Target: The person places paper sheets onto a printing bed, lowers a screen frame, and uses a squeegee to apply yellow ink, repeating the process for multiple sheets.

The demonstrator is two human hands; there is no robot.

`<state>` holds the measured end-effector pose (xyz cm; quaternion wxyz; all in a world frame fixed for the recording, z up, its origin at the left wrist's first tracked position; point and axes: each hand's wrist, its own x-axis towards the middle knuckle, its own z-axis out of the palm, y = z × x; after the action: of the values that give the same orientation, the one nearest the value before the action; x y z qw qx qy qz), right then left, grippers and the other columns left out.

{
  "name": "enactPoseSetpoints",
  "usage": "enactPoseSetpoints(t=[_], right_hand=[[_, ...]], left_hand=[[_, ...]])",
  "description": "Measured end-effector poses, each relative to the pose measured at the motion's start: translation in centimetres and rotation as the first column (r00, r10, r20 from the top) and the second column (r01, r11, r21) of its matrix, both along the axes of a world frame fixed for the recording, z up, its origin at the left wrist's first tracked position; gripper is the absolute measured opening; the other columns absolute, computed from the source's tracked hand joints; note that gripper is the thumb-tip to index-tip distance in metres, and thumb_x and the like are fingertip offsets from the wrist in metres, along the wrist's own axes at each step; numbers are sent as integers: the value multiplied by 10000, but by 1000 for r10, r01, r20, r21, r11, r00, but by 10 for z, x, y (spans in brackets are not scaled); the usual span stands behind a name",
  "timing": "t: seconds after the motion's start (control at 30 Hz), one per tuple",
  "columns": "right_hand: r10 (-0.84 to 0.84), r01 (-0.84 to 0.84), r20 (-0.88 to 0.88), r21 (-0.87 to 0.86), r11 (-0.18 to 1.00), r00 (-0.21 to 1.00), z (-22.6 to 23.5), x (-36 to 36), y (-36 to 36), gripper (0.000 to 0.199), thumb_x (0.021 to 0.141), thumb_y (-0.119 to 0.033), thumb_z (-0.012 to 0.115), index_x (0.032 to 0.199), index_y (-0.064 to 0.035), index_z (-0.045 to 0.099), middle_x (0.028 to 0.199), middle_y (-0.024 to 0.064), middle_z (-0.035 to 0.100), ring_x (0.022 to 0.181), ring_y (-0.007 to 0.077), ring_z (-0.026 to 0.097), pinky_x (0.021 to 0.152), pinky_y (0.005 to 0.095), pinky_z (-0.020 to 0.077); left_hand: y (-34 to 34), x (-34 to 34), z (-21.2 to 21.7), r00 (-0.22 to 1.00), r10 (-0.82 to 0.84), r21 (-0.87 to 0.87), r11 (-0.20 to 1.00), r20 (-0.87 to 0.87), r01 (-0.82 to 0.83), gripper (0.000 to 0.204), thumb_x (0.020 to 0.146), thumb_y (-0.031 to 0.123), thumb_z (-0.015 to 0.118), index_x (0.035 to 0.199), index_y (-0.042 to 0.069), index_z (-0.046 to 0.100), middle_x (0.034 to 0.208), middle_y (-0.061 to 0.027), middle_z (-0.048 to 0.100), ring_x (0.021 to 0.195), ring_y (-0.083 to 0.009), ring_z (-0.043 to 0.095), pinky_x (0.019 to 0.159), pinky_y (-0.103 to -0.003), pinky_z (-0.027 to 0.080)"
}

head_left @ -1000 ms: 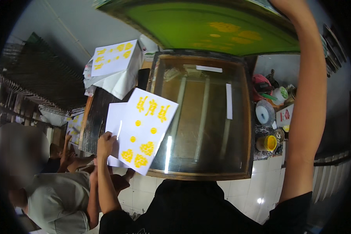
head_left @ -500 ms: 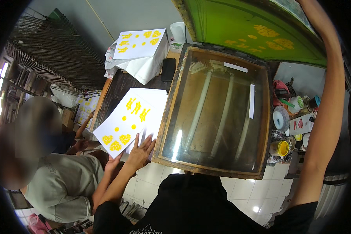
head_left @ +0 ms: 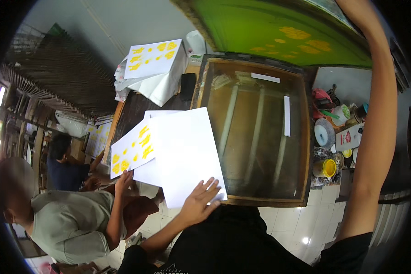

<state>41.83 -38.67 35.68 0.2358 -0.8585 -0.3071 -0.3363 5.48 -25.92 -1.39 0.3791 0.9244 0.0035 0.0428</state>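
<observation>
My left hand (head_left: pixel 200 199) lies on the lower right corner of a blank white sheet (head_left: pixel 187 150), its fingers spread. The sheet overlaps the left side of a wood-framed glass-topped table (head_left: pixel 251 146). My right arm reaches up to the raised green printing screen (head_left: pixel 242 27), which bears yellow motifs. My right hand (head_left: pixel 349 3) is at the screen's upper edge, and its fingers are hidden by the picture's rim. Left of the blank sheet, a co-worker's hand (head_left: pixel 123 181) holds a white sheet printed with yellow figures (head_left: pixel 133 145).
More printed sheets (head_left: pixel 153 55) top a wrapped stack at the back left, beside a black phone (head_left: pixel 188 86). Right of the glass table stand a yellow ink tub (head_left: pixel 324 169) and other containers. A wire drying rack (head_left: pixel 64 77) fills the far left, near two people.
My left hand has moved right, bringing a blank sheet partly over the glass. The printed sheet has shifted left in the co-worker's hand. The screen stays raised.
</observation>
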Motion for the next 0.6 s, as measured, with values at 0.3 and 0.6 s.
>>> enactPoseSetpoints(t=[0.3, 0.6], right_hand=[[146, -151, -87, -56, 987, 985, 9, 0, -14, 372, 912, -255, 698, 1105, 63, 699, 1005, 228, 727, 939, 318, 679, 881, 415, 507], [110, -74, 104, -301, 951, 989, 19, 45, -16, 350, 953, -236, 610, 1000, 73, 766, 1086, 335, 703, 963, 452, 702, 938, 491, 519]], left_hand=[[68, 166, -28, 962, 253, 508, 845, -107, -166, 718, 1032, 607, 442, 1624, 212, 345, 1697, -288, 82, 1571, -484, 34, 1235, -643, 36], [-38, 362, -31, 989, -45, 479, 871, -144, 109, 809, 1000, 678, 423, 1638, 198, 291, 1719, -216, 79, 1591, -413, -10, 1267, -576, -7]])
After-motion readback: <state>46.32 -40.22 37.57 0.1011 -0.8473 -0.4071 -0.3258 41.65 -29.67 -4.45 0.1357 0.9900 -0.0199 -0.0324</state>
